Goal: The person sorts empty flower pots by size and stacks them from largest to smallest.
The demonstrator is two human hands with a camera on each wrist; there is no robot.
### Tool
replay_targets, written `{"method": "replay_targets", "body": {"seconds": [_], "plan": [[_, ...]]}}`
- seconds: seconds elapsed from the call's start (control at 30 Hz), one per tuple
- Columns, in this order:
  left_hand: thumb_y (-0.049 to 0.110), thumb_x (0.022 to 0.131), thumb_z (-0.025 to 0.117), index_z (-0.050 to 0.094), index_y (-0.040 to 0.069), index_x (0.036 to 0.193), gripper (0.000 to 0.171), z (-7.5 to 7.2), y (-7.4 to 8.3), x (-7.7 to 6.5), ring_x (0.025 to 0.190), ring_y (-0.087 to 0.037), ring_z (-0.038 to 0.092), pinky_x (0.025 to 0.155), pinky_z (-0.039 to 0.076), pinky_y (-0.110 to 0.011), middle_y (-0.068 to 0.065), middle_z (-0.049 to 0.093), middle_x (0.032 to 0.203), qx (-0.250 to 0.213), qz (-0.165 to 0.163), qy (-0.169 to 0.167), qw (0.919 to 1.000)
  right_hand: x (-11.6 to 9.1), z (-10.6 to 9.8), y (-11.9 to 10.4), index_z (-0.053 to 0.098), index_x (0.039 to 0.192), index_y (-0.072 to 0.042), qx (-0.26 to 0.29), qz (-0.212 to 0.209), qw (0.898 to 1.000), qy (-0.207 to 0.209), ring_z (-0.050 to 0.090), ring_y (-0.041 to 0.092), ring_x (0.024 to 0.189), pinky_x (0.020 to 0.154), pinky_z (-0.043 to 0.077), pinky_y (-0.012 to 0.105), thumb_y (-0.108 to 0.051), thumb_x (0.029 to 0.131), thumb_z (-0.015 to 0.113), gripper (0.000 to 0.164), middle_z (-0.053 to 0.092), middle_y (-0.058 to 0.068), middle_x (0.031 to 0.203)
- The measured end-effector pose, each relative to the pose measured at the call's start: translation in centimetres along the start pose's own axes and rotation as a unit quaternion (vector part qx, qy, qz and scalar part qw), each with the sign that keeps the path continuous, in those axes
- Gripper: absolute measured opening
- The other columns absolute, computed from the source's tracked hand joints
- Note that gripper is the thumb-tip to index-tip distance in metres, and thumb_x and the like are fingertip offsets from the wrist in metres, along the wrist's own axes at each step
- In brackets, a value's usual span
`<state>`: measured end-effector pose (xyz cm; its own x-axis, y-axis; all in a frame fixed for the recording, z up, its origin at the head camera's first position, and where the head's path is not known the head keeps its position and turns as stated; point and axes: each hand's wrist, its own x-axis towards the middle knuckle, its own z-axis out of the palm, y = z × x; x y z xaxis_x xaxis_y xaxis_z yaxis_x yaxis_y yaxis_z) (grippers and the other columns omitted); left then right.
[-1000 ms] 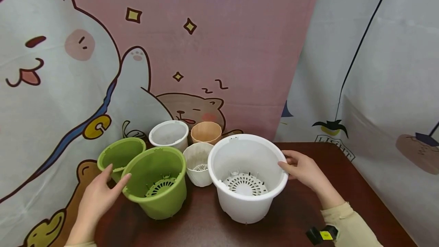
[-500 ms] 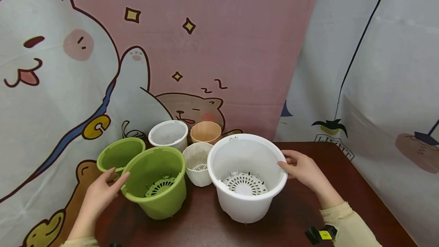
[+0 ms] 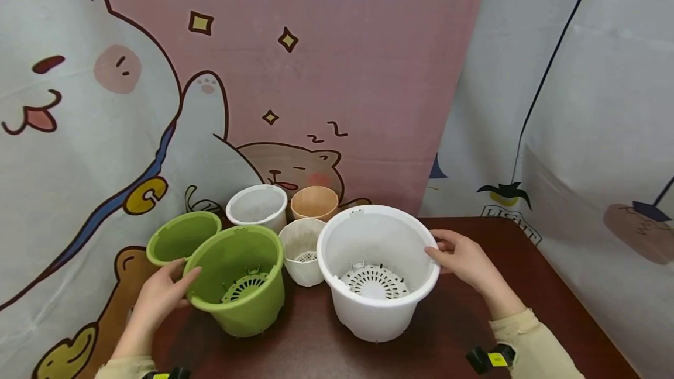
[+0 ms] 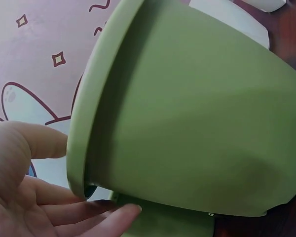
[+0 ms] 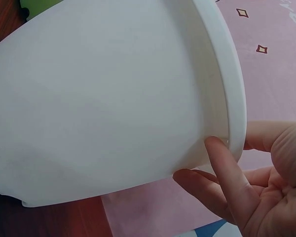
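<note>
Two large plastic plant pots stand near the front of the table. In the head view my right hand holds the big white pot by its right rim, thumb at the edge and fingers against the outside. The right wrist view shows a fingertip tucked below that rim. At the left rim of the large green pot is my left hand. Its thumb reaches the rim in the left wrist view, while its fingers extend rather straight beside the pot wall. Both pots have slotted bottoms.
A smaller green pot stands behind the large green one. Between and behind the large pots are a small cream pot, a white pot and an orange pot. The dark red table ends at a cartoon-printed cloth.
My left hand has moved in toward the large green pot, its fingers now lower beside the rim. The right hand and the pots keep their places; the head view shifts slightly.
</note>
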<state>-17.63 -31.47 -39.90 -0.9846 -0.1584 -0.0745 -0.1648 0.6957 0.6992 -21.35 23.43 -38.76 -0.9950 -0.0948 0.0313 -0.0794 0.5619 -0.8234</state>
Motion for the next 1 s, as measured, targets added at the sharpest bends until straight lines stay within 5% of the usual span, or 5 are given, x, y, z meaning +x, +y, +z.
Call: {"method": "replay_targets", "body": {"seconds": [0.57, 0.8, 1.0], "plan": [[0.032, 0.095, 0.049, 0.024, -0.011, 0.139, 0.067, 0.12, -0.05, 0.84, 0.085, -0.029, 0.062, 0.061, 0.055, -0.035, -0.037, 0.043, 0.122, -0.019, 0.005, -0.022, 0.9996, -0.11, 0.03, -0.12, 0.046, 0.130, 0.001, 0.001, 0.001, 1.000, -0.001, 0.066, 0.020, 0.074, 0.060, 0.055, 0.033, -0.026, 0.086, 0.065, 0.056, 0.061, 0.021, 0.106], [0.019, 0.094, 0.049, 0.030, -0.014, 0.135, 0.056, 0.16, -0.11, 0.70, 0.081, -0.028, 0.064, 0.059, 0.055, -0.033, -0.035, 0.051, 0.114, -0.002, 0.037, -0.007, 0.9993, -0.21, 0.09, -0.20, 0.046, 0.130, 0.002, 0.002, -0.005, 1.000, 0.003, 0.066, 0.020, 0.074, 0.060, 0.055, 0.033, -0.026, 0.086, 0.066, 0.056, 0.061, 0.019, 0.104], [0.015, 0.089, 0.052, 0.040, -0.015, 0.129, 0.051, 0.18, -0.14, 0.84, 0.071, -0.023, 0.064, 0.055, 0.054, -0.032, -0.031, 0.057, 0.105, 0.019, 0.031, 0.008, 0.9993, -0.23, 0.11, -0.19, 0.046, 0.130, 0.002, 0.005, -0.008, 1.000, 0.003, 0.066, 0.020, 0.074, 0.059, 0.055, 0.033, -0.026, 0.086, 0.066, 0.057, 0.061, 0.019, 0.104]]}}
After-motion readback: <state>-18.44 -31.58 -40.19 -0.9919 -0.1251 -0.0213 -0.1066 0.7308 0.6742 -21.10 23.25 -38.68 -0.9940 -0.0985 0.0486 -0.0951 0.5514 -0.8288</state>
